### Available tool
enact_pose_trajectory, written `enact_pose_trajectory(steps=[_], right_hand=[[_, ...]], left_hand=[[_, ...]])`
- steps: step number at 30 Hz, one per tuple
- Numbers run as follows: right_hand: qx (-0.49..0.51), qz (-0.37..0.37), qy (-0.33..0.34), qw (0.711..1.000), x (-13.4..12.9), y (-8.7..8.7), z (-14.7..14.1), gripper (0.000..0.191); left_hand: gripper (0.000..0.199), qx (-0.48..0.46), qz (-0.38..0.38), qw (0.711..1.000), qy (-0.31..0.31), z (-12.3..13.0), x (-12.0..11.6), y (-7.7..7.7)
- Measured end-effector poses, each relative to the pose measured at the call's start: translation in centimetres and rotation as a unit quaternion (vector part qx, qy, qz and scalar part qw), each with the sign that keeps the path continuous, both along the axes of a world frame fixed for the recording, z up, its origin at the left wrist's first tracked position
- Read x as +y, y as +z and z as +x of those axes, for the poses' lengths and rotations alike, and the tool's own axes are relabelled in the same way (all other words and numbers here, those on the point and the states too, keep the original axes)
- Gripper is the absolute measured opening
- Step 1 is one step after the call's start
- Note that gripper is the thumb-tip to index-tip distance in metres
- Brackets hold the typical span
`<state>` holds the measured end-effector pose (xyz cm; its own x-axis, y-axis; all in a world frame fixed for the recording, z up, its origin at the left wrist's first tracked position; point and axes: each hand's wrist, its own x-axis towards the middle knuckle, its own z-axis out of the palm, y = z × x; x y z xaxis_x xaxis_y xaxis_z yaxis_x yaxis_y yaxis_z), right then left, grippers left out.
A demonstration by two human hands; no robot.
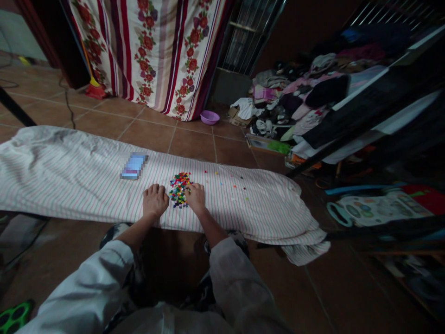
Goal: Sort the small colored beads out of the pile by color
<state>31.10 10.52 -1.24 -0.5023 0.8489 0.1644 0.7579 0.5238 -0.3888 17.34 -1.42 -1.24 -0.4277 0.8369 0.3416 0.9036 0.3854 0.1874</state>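
A pile of small multicoloured pieces (180, 188), too small to name exactly, lies on a striped cloth (93, 185). My left hand (155, 200) rests palm down on the cloth just left of the pile, its fingers lying on the fabric and holding nothing I can see. At the pile's right edge is my right hand (195, 197), its thumb and fingers drawn together over the pieces; what they pinch, if anything, is hidden. Several single pieces (234, 186) are scattered apart from one another on the cloth to the right.
A phone (134, 166) with a lit screen lies on the cloth at the left. Beyond are a purple basin (210, 117), a red broom (95, 89) and a floral curtain (146, 51). Heaped clothes (278, 99) and a rack stand at the right.
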Motion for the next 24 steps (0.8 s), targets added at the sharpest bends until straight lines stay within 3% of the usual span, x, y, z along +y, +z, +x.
enact_pose_trajectory(steps=[12, 24], right_hand=[[0.043, 0.009, 0.068, 0.997, -0.51, -0.04, 0.51, 0.020], [0.022, 0.007, 0.079, 0.997, -0.76, 0.14, -0.08, 0.022]], left_hand=[[0.025, 0.003, -0.008, 1.000, -0.002, -0.01, 0.06, -0.03], [0.025, 0.007, -0.005, 1.000, 0.003, -0.02, 0.09, -0.12]])
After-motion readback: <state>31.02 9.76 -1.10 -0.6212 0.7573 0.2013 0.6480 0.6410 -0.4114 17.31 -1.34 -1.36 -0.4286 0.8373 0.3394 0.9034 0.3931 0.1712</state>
